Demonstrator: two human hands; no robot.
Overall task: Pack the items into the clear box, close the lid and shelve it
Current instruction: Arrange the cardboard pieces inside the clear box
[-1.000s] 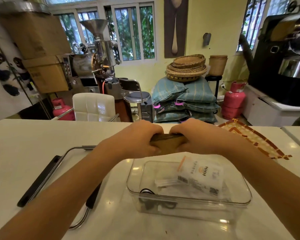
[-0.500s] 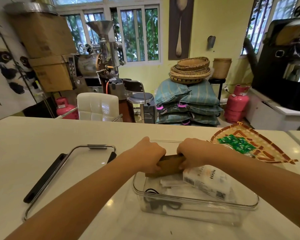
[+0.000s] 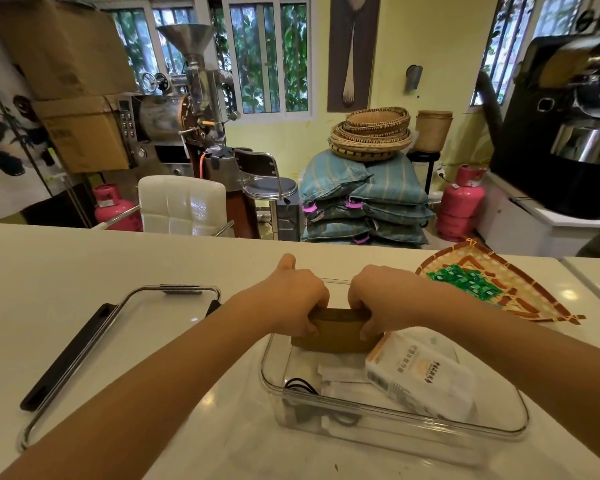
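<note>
Clear box (image 3: 388,415) sits open-topped, both hands, left (image 3: 291,299) and right (image 3: 383,299), grasping a brown packet (image 3: 336,332) at its far rim.

White table (image 3: 66,271). Woven tray (image 3: 520,296) at its far right, green packets (image 3: 465,284) lying on it. Behind the table: white padded chair (image 3: 182,204); metal stool (image 3: 269,185); coffee roaster (image 3: 184,112) with funnel top; stacked cardboard boxes (image 3: 73,91) at left; two pink gas cylinders (image 3: 461,202); pile of blue-green sacks (image 3: 364,202) topped with stacked woven baskets (image 3: 371,133); large black machine (image 3: 568,133) at right.
</note>
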